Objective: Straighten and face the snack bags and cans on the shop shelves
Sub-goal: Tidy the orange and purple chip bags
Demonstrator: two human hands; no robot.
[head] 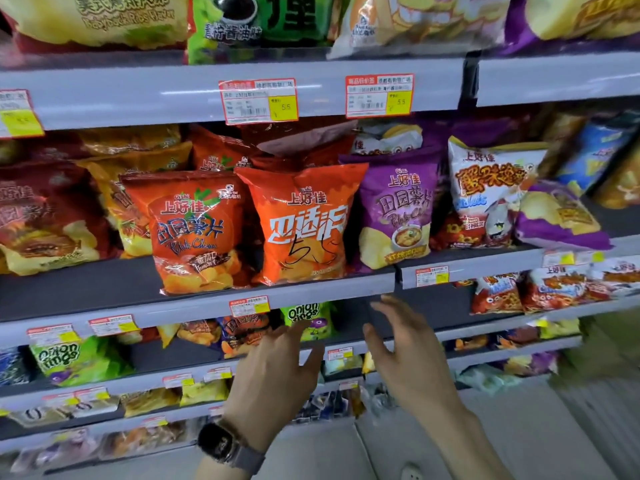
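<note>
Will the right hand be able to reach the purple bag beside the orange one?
Probably yes. The right hand is open and empty just below the shelf edge, and the purple bag stands at the front with nothing before it.
</note>
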